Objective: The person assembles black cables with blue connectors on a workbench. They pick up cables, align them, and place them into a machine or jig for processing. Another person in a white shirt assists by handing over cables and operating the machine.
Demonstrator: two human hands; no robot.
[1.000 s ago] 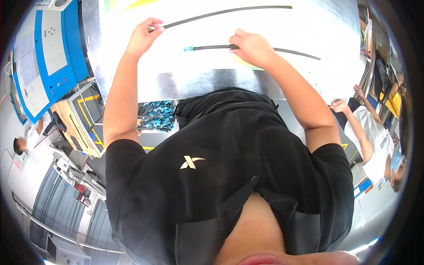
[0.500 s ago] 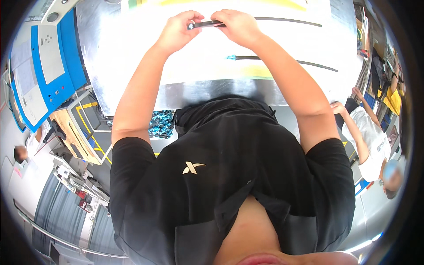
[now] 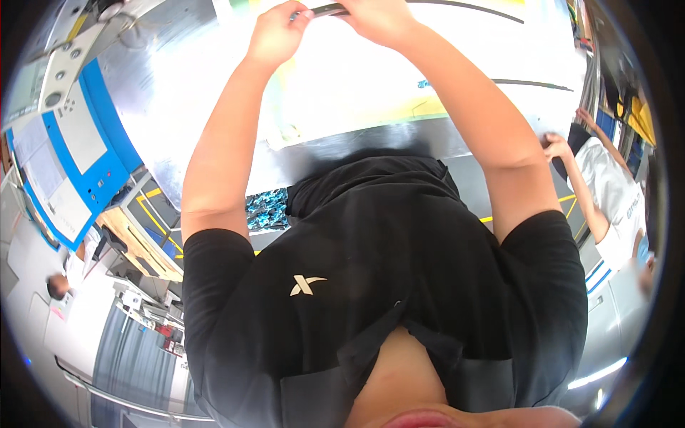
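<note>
A long, thin black strip [image 3: 471,7] stretches between my hands and on past the right one, near the top edge. My left hand [image 3: 277,34] pinches the strip's left end, where a small shiny bit shows at the fingertips. My right hand [image 3: 378,21] grips the same strip a little further along; its fingertips are partly cut off by the picture's edge. A second black strip [image 3: 531,84] lies on the bright table [image 3: 342,85], partly behind my right forearm. At its left end is a small blue piece [image 3: 424,84].
A metal edge [image 3: 357,139] runs along the table's near side. Blue-and-white machine housings [image 3: 78,164] stand at the left. A person in a white shirt [image 3: 606,185] is close by on the right, one hand [image 3: 556,146] at the table's edge. Another person [image 3: 61,285] is far left.
Both hands, with the strip, have moved up toward the picture's top edge. The view has shifted, so the second strip appears further right and higher.
</note>
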